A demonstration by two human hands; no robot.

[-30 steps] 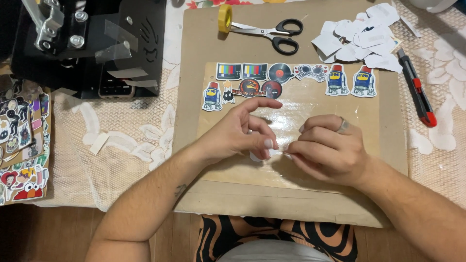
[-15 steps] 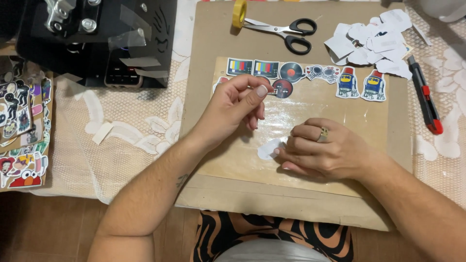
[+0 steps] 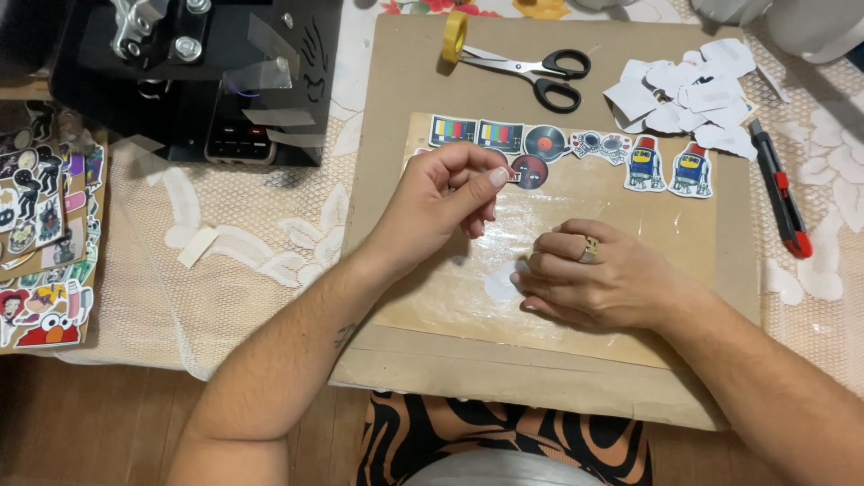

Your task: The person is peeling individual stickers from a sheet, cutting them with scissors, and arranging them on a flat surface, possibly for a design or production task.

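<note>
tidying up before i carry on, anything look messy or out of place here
Mostly orderly: stickers sit in a neat row. A loose heap of white paper cut-outs lies top right, and clear tape strips hang off the black machine.

A wooden surface (image 3: 108, 423) is covered with a cream lace cloth (image 3: 243, 261). On the cloth lies a large brown cardboard sheet (image 3: 396, 81), filling the middle. To its left stands a black machine (image 3: 180, 81) with strips of clear tape stuck along its front. At the far left edge rests a pile of colourful sticker sheets (image 3: 40, 243). A small white paper scrap (image 3: 196, 247) lies on the lace between them.
</note>
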